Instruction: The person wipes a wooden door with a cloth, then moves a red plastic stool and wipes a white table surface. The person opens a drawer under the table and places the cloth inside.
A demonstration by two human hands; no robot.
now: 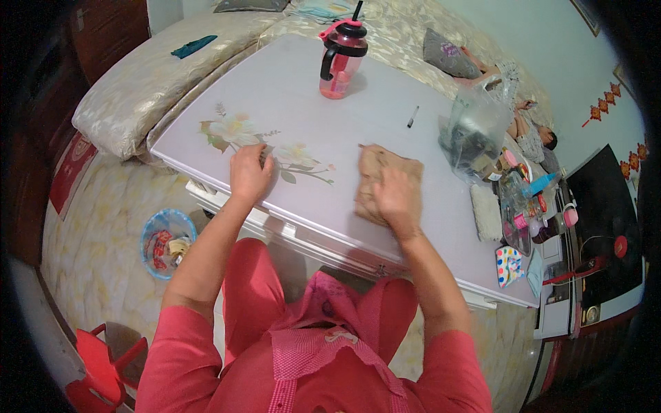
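Note:
Under my right hand [397, 196], which is blurred, a brown cloth [372, 165] lies spread on the pale table [310, 124]. The palm rests on the cloth and I see no grip around it. My left hand [250, 173] rests near the table's front edge, its fingers loosely curled over a printed flower pattern [235, 129]. Nothing shows in that hand. A pen [413, 117] lies beyond the cloth. Farther back stands a pink jug [341, 67] with a black handle and a straw.
To the right are a plastic bag [472, 129], a white folded cloth [485, 212], a tray of bottles [516, 237] and a dotted cloth [509, 266]. A blue bin [168, 242] and a red chair [98, 366] stand at left. A person [526, 134] lies on the covered sofa [397, 31].

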